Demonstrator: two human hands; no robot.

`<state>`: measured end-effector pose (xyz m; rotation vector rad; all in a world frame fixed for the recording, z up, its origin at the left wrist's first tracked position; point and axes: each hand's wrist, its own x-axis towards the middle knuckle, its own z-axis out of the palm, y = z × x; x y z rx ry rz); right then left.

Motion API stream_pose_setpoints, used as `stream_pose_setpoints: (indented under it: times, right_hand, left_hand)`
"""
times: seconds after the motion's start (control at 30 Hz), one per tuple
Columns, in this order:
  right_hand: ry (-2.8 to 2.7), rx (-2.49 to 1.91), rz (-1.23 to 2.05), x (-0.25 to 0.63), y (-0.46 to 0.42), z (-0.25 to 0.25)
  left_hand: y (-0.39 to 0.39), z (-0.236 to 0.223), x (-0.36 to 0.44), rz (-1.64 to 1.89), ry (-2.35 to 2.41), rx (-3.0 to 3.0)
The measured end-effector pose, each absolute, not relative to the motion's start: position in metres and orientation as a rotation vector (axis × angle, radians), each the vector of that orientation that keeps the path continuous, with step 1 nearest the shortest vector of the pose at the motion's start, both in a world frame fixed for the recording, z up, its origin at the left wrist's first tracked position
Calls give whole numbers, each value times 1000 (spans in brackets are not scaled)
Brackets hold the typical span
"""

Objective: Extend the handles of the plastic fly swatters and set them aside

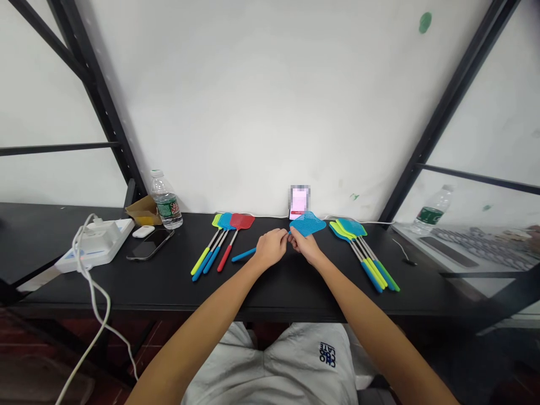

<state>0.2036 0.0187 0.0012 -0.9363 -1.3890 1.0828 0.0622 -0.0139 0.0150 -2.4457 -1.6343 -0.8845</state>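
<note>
Both my hands are closed on a blue fly swatter (pixel 310 224) held over the middle of the black table. My left hand (pixel 272 247) wraps round its shaft, and the blue handle sticks out to the left below it. My right hand (pixel 304 245) pinches near the base of the mesh head, close beside the left. To the left lies a fanned group of fly swatters, with a red fly swatter (pixel 242 221) at its right side. On the right rests another overlapping group of yellow, blue and green fly swatters (pixel 353 227).
A phone (pixel 299 201) with a lit screen leans on the wall. At the left are a water bottle (pixel 167 202), a cardboard box (pixel 145 211), a dark phone (pixel 149 245), a white earbud case (pixel 143 231) and a power strip (pixel 99 244) with trailing cables. Another bottle (pixel 432 211) stands right.
</note>
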Motion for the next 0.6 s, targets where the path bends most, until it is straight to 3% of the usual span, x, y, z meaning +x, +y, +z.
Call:
stream_pose_setpoints:
  times: [0.6]
  right_hand:
    - [-1468,-884,1122,212,20,4]
  left_hand:
    - [-19,22,63,-884,-1692,-2461]
